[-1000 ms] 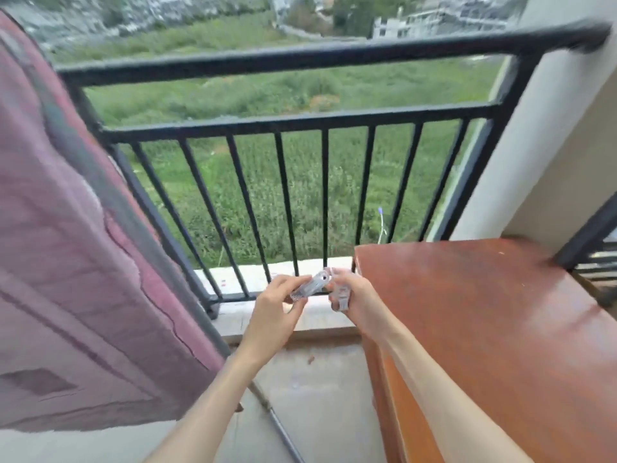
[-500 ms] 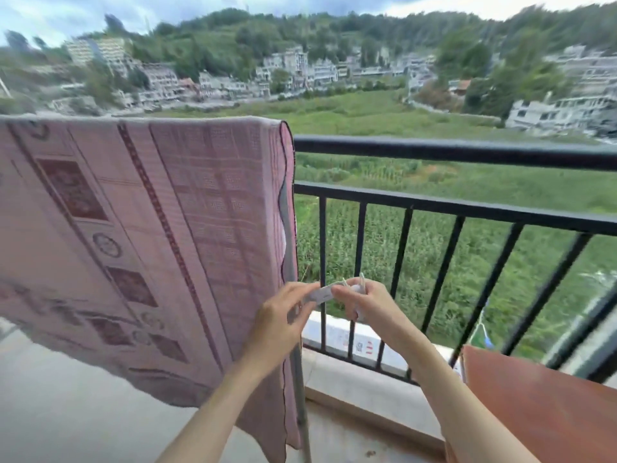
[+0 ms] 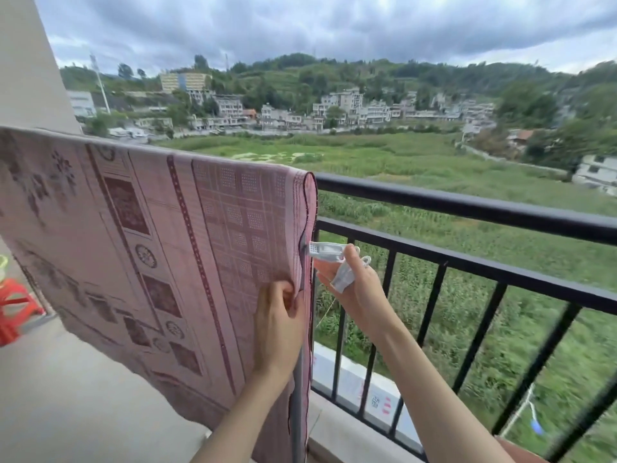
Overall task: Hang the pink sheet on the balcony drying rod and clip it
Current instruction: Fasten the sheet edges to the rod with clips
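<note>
The pink patterned sheet (image 3: 150,235) hangs folded over a drying rod that runs from the left wall to the sheet's right edge; the rod itself is hidden under the fabric. My left hand (image 3: 278,319) pinches the sheet's right edge, beside the rack's grey upright pole (image 3: 298,379). My right hand (image 3: 354,285) holds two white plastic clips. One clip (image 3: 325,252) points left, its tip at the sheet's edge. The second clip (image 3: 344,279) lies tucked in the palm.
The black balcony railing (image 3: 467,208) runs just right of and behind the sheet. A red plastic stool (image 3: 15,304) stands on the floor at far left. A brown cabinet corner (image 3: 521,454) shows at the bottom right. A white wall column (image 3: 30,61) rises at upper left.
The view has swung up from the cabinet to the sheet. My left hand has left the clips and taken the sheet's edge. My right hand has raised a clip to that edge.
</note>
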